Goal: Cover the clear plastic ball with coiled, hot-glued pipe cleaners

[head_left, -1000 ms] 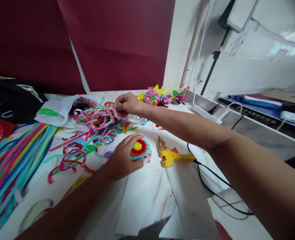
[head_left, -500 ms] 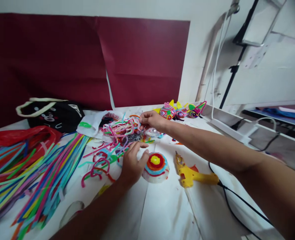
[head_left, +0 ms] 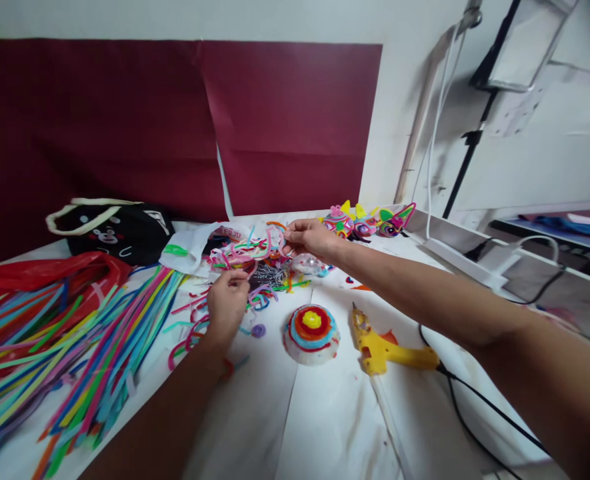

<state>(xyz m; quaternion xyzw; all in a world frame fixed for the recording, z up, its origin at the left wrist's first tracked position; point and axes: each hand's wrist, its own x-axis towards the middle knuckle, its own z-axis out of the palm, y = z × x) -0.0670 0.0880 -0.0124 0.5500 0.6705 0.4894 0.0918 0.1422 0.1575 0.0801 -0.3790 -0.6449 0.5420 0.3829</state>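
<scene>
My right hand (head_left: 311, 239) reaches over the far heap of loose pipe cleaners (head_left: 245, 252), its fingers pinched on a light pink pipe cleaner (head_left: 277, 239). At the heap's near side my left hand (head_left: 227, 300) is closed, thumb and fingertips together on what looks like a pinkish pipe cleaner end, mostly hidden by the fingers. In front of the hands stands a small dome (head_left: 312, 337), covered from the top down with yellow, red, orange and light blue rings. Its lower rim is bare and whitish.
A yellow glue gun (head_left: 385, 350) lies right of the dome, its black cable running to the right. Long pipe cleaners (head_left: 109, 347) and a red bag (head_left: 99, 267) cover the left side. Behind are a black bag (head_left: 119, 233) and colourful finished crafts (head_left: 365, 223).
My left hand has moved left and away from the dome to the heap, and its fingers have closed. My right hand stays at the heap, still pinching.
</scene>
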